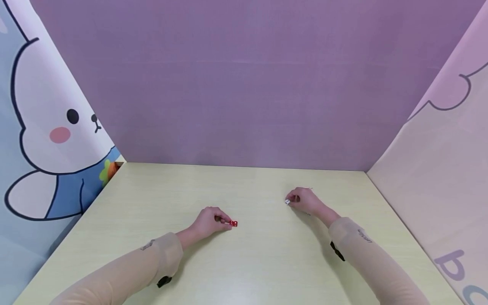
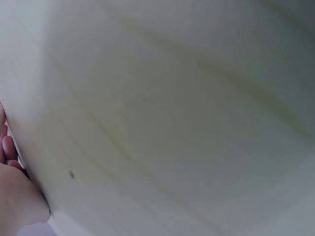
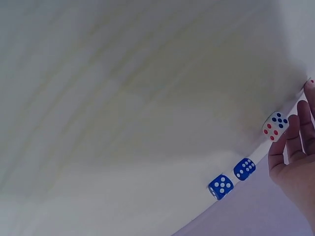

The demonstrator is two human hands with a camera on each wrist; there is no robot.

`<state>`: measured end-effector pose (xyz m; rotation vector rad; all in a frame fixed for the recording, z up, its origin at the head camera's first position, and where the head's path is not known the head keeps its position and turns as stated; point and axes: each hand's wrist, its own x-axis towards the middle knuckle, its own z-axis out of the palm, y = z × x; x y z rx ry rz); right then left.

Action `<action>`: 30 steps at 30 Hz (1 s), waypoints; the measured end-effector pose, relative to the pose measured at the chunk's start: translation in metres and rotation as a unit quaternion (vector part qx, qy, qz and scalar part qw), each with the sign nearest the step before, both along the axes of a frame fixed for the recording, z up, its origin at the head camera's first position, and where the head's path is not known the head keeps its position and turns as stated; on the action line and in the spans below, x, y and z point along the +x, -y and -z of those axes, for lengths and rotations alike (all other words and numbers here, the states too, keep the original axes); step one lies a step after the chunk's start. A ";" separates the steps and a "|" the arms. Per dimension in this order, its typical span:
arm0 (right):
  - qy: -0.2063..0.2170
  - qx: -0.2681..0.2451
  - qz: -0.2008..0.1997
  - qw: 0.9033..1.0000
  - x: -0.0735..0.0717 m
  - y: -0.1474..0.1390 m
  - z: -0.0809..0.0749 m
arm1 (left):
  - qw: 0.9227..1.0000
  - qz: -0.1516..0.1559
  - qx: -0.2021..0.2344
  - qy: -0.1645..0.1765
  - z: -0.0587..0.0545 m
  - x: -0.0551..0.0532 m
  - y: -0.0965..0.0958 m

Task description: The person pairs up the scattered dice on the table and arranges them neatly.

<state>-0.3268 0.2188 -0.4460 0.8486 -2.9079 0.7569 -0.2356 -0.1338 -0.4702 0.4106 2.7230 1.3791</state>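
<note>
While the left hand (image 1: 207, 222) pinches at red dice (image 1: 234, 223) over the pale table (image 1: 259, 262), the right hand (image 1: 305, 201) pinches a white die (image 1: 287, 202) at its fingertips; the right wrist view shows a die with red and blue pips (image 3: 275, 126) beside the curled fingers, two blue dice (image 3: 220, 187) nearby; beige sleeves (image 1: 126, 269) cover both forearms, and beyond rises a purple backdrop (image 1: 244, 84)

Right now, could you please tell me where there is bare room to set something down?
The tabletop lies bare between the left sleeve and right sleeve, and along the purple backdrop beyond the left hand. It's crowded at that hand's red dice and around the right hand, white die and two blue dice.
</note>
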 end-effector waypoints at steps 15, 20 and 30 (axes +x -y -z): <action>0.061 -0.011 0.002 0.998 0.015 0.015 0.001 | 1.000 -0.007 -0.004 0.008 0.001 0.001 0.000; 0.055 -0.005 -0.020 0.998 0.022 0.021 0.003 | 1.000 -0.005 -0.002 0.007 0.003 0.001 0.000; 0.050 -0.012 -0.071 0.996 0.045 0.034 0.002 | 1.000 -0.001 0.000 0.003 0.003 -0.001 0.001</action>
